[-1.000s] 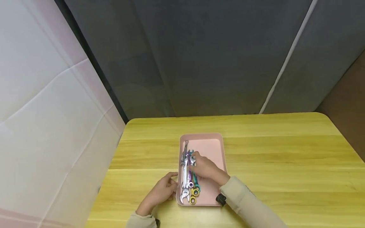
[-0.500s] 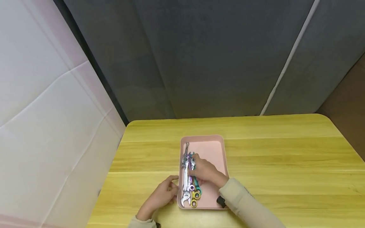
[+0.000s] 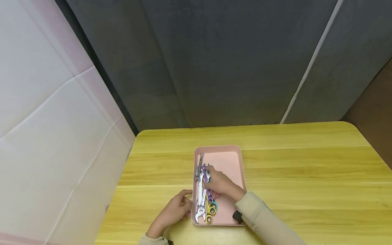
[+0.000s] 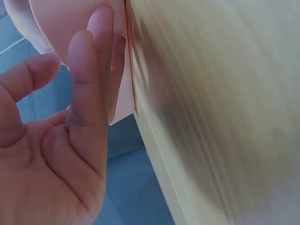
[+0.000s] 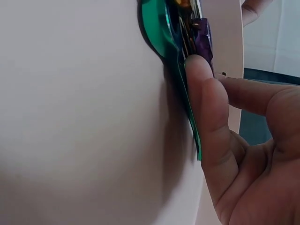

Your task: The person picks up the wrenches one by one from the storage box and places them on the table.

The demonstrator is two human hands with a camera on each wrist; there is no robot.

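Resting left hand [image 3: 173, 211]: at the tray's [image 3: 228, 160] 9 o'clock edge on the table [image 3: 306, 177]; grip apart, straight fingers [image 4: 101, 56] touching the pink wall
Right hand [image 3: 222, 185]: inside the tray; grip clamped on the wrenches [image 3: 204, 190], thumb [image 5: 206, 108] pressing the green one [image 5: 164, 33]
Wrenches: bundled along the tray's 9 o'clock side, ring ends toward 6 o'clock

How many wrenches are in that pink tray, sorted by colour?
Silver wrenches: 2, as far as the head view shows
Purple wrench: 1
Green wrench: 1
Yellow wrench: 1
Total: 5 wrenches in the pink tray, though the right hand covers part of the bunch.
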